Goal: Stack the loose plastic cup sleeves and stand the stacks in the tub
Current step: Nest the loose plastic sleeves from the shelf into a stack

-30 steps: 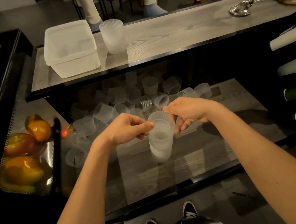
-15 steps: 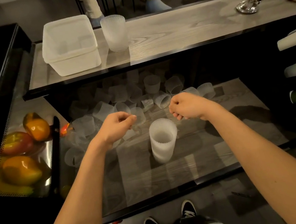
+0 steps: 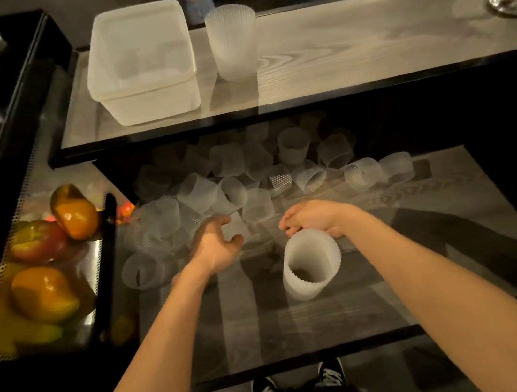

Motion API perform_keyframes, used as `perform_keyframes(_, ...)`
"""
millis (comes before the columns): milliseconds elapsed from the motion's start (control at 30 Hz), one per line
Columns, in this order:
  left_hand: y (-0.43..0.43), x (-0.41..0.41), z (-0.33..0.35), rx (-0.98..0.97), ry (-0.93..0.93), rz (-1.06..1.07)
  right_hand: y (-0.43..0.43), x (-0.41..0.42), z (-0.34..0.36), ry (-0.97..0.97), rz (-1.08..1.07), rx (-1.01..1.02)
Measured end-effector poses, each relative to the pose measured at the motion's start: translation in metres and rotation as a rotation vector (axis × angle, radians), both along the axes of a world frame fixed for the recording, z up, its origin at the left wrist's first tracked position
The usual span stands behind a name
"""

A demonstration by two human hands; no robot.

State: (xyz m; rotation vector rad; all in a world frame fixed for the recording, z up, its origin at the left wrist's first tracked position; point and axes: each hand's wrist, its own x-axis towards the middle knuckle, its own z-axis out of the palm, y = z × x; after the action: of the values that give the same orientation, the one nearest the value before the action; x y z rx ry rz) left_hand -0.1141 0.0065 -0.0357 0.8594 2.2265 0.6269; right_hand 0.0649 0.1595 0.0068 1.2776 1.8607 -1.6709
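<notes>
Left hand point(image 3: 216, 245) half open, empty, by loose sleeves point(image 3: 233, 196). Right hand point(image 3: 316, 220) curled behind my stack point(image 3: 311, 265); can't tell if gripping anything.

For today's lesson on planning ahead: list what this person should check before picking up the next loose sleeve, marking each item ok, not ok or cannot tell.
1. Left hand free: ok, open and holding nothing.
2. Loose sleeves within reach: ok, they lie just beyond its fingers.
3. Stack standing mouth up: ok.
4. Right hand steadying that stack: cannot tell, it is at the far rim, contact unclear.
5. Room in the tub: cannot tell, its walls are cloudy.
6. Second stack in the tub: not ok, it stands beside it.
</notes>
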Motion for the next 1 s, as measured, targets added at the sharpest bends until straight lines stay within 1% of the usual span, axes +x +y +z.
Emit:
perform_keyframes(100,0.016,0.002,-0.004,-0.092,0.2,-0.108,0.004,-0.011,-0.016,0.001,0.005,-0.047)
perform_keyframes(167,0.024,0.003,-0.008,-0.149,0.278,-0.196,0.006,-0.015,-0.021,0.003,0.008,-0.084)
perform_keyframes(233,0.028,0.003,-0.012,-0.185,0.308,-0.241,0.009,-0.015,-0.025,-0.003,0.009,-0.102)
perform_keyframes(400,0.034,0.014,-0.01,-0.258,0.404,-0.256,0.015,-0.007,-0.031,-0.037,0.014,-0.085)
perform_keyframes(533,0.032,0.017,-0.009,-0.249,0.404,-0.218,0.015,-0.002,-0.032,-0.033,-0.023,-0.117)
perform_keyframes(567,0.032,0.017,-0.008,-0.223,0.377,-0.191,0.015,0.0,-0.033,-0.027,-0.033,-0.116)
perform_keyframes(600,0.034,0.019,-0.005,-0.186,0.311,-0.144,0.015,0.001,-0.032,-0.018,-0.04,-0.107)
perform_keyframes(733,0.042,0.019,0.014,-0.03,-0.139,0.106,0.015,0.008,-0.026,0.038,-0.129,-0.066)
perform_keyframes(800,0.041,0.017,0.025,0.065,-0.289,0.198,0.015,0.013,-0.019,0.087,-0.196,-0.052)
perform_keyframes(933,0.037,0.021,0.051,0.216,-0.5,0.213,0.015,0.024,0.004,0.253,-0.273,-0.065)
perform_keyframes(1000,0.036,0.025,0.064,0.296,-0.548,0.188,0.014,0.029,0.015,0.36,-0.32,-0.053)
